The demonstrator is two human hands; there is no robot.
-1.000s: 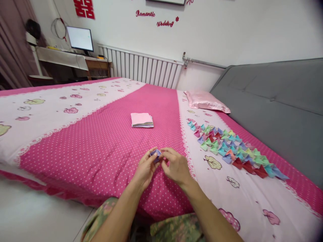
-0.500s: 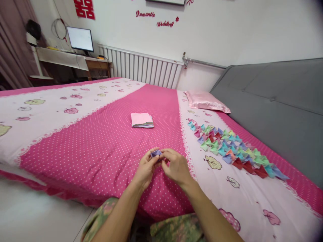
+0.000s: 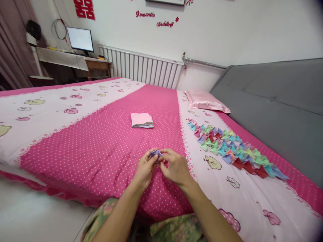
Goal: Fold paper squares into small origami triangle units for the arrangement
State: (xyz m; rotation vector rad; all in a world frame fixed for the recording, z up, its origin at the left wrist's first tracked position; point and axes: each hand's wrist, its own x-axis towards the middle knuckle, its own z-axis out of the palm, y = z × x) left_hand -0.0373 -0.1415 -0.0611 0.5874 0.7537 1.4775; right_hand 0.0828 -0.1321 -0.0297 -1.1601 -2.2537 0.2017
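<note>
Currently, folded purple paper (image 3: 155, 153) is being pinched over the bed (image 3: 106, 151) by fingers of the left hand (image 3: 145, 169) and right hand (image 3: 176, 166); crushed folds are perhaps being risked through overtight squeezing.

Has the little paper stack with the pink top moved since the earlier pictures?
No. The pink-topped paper stack shows no visible shift in any direction against the white radiator beyond the bed.
</note>
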